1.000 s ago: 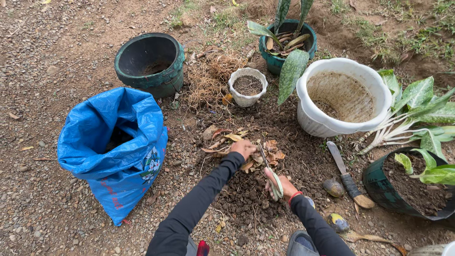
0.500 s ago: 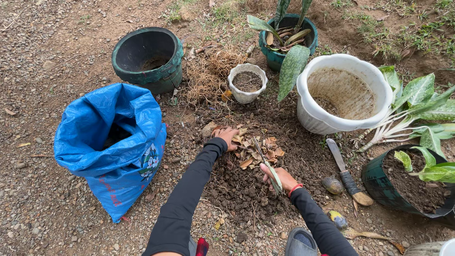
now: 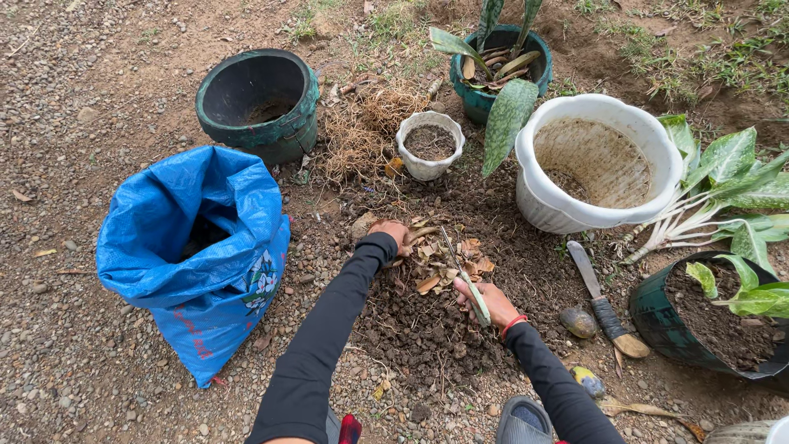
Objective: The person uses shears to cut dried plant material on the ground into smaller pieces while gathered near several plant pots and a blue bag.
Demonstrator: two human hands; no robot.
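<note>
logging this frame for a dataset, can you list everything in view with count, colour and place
sack: 1, blue, open, left on gravel
empty pot: 1, dark green, upper left
small pot: 1, white, soil inside, upper centre
root clump: 1, tan, between empty pot and small pot
large pot: 1, white, nearly empty, upper right
planted pot: 1, teal, spotted leaves, top centre
knife: 1, grey blade, dark handle, on soil right
grow bag: 1, dark, soil-filled, far right
uprooted plants: several, green, white stems, right edge
soil heap: 1, dark brown, centre
dry leaves: many, brown, on the heap
left hand: 1, on the dry leaves
right hand: 1, grip shut on a thin pale tool
</note>
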